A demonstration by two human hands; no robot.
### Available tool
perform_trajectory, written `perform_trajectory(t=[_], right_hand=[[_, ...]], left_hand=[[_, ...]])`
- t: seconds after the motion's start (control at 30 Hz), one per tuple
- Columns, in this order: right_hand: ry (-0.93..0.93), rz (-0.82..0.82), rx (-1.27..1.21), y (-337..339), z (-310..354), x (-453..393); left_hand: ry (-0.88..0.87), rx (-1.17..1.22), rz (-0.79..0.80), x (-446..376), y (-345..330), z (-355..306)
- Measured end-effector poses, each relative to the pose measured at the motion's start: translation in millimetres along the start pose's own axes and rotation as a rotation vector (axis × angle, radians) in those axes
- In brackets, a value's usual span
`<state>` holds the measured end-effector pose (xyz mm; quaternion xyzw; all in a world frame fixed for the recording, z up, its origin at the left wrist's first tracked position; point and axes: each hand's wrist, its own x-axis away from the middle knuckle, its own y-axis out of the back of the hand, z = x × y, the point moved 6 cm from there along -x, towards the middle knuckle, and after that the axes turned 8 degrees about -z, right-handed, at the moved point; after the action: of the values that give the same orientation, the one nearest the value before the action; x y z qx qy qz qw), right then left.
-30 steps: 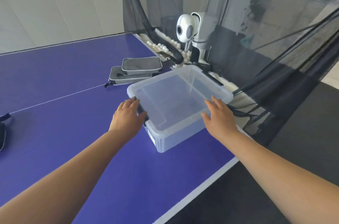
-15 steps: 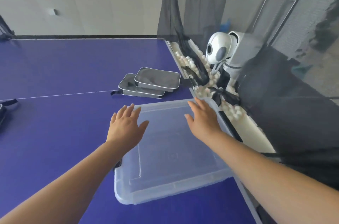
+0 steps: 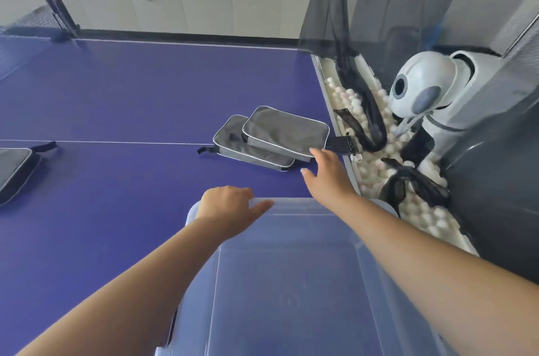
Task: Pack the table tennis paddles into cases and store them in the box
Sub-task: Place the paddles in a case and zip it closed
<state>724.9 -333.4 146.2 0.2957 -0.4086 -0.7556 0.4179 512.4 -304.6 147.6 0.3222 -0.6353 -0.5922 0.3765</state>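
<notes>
head view
box: a clear, see-through plastic storage box (image 3: pixel 291 282) with a rounded rim sits on the purple table tennis table (image 3: pixel 131 99), nearest the camera; nothing shows inside it, and the purple top shows through its floor.
cases: two flat grey fabric cases with pale piping lie stacked just beyond the box, near the table's right edge; the upper grey case (image 3: pixel 287 131) is set askew on the lower grey case (image 3: pixel 248 148), which shows a dark strap at its left end.
third case: a dark grey case (image 3: pixel 13 172) lies well apart at the far left, cut off by the frame edge.
left hand (image 3: pixel 227 205): rests on the box's far rim, fingers curled over the edge, thumb stretched out along the rim.
right hand (image 3: pixel 328 173): reaches past the box, fingers loosely spread, fingertips touching the near corner of the upper case; not closed around it.
beside table: a white ball-feeding machine (image 3: pixel 423 87) stands behind black netting (image 3: pixel 326 5), over a trough of white balls (image 3: pixel 370 163).
</notes>
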Motion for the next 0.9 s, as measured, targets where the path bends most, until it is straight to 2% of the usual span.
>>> perform_trajectory(t=[0.2, 0.37, 0.4, 0.5, 0.63, 0.77, 0.9], right_hand=[[-0.328, 0.073, -0.172, -42, -30, -72], [-0.906, 0.032, -0.529, -81, -67, -98], [-0.967, 0.049, -0.6, -91, -74, -103], [-1.0, 0.143, -0.819, -115, -85, -118], [-1.077, 0.135, -1.047, -129, -93, -124], [-1.11, 0.119, -1.146, -129, -95, -127], [-1.114, 0.089, -1.187, -109, -70, -126]], left_hand=[[0.037, -0.017, 0.048, -13, -1, 0], [0.071, -0.023, 0.014, -15, -7, 3], [0.072, -0.025, 0.01, -15, -8, 4], [0.06, -0.032, -0.005, -15, -10, 3], [0.064, -0.022, -0.021, -15, -12, 3], [0.053, -0.043, -0.039, -16, -12, 3], [0.041, -0.049, -0.072, -15, -12, 0]])
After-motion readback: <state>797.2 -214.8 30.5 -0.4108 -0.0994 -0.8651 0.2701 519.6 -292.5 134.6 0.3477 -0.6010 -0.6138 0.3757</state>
